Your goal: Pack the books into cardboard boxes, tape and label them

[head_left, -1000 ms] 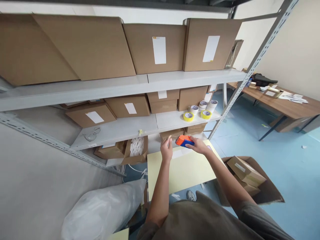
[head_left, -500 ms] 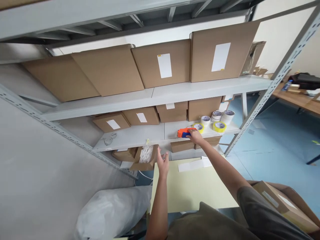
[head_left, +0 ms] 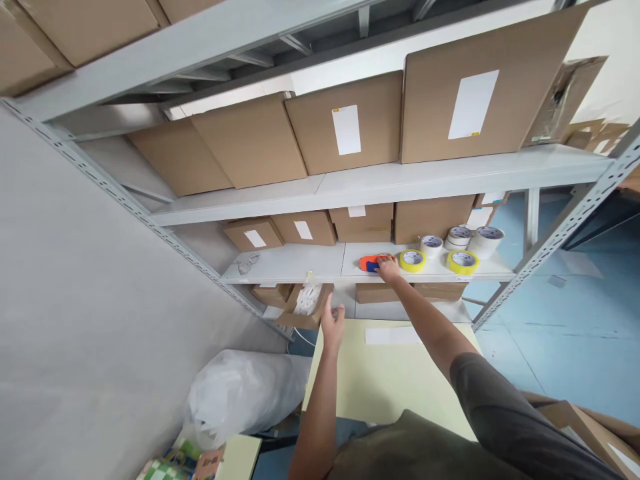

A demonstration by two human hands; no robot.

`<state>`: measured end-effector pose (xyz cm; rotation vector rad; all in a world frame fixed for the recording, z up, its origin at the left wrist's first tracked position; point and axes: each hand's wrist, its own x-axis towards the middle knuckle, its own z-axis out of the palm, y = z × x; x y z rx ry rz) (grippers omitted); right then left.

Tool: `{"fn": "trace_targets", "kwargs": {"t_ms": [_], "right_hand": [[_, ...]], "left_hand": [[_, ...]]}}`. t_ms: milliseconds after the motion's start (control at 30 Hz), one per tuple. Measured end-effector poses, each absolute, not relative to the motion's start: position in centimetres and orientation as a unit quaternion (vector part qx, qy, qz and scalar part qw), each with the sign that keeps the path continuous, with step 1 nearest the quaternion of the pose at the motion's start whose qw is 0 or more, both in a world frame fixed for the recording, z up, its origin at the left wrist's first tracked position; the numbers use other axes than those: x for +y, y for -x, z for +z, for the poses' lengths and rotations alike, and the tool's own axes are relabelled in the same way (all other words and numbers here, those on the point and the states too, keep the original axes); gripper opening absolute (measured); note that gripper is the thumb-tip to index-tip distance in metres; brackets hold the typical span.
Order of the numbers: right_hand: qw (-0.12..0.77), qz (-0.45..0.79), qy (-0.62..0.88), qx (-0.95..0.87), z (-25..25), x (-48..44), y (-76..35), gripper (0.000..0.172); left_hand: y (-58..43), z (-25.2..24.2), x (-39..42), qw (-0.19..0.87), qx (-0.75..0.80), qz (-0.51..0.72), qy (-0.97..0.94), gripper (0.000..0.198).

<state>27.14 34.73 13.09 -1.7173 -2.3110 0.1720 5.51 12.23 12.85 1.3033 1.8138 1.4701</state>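
Note:
My right hand reaches out to the lower shelf and rests on an orange and blue tape dispenser, fingers curled over it. The dispenser lies on the shelf just left of a yellow tape roll. My left hand hovers over the far edge of a pale yellow table top, fingers loosely apart, holding nothing. A white sheet of paper lies on that table between my arms.
More tape rolls stand on the shelf's right end. Cardboard boxes with white labels fill the shelves. An open box of white pieces sits below. A white plastic bag lies on the floor at left, against a grey wall.
My right hand carried the tape dispenser from above the table up to the lower shelf and set it down there. My left hand dropped back toward the table edge. The view tilted upward.

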Motion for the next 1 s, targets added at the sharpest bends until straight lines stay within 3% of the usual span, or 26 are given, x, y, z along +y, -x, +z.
{"fn": "trace_targets", "kwargs": {"t_ms": [267,467,733,1000], "right_hand": [[0.31,0.099,0.531,-0.782,14.1,30.9,-29.7,0.056],[0.4,0.193,0.483,-0.754,10.0,22.9,-32.1,0.053],[0.354,0.331,0.481,-0.731,3.1,17.1,-29.0,0.05],[0.269,0.375,0.342,-0.818,1.8,13.8,-18.6,0.048]], "left_hand": [[-6.6,14.1,13.0,0.243,0.658,0.499,-0.509,0.057],[-6.4,12.8,12.3,0.276,0.64,0.468,-0.543,0.055],[-5.4,7.4,7.8,0.306,0.677,0.489,-0.456,0.062],[0.6,5.1,-1.9,0.232,0.749,0.519,-0.34,0.065]]}}
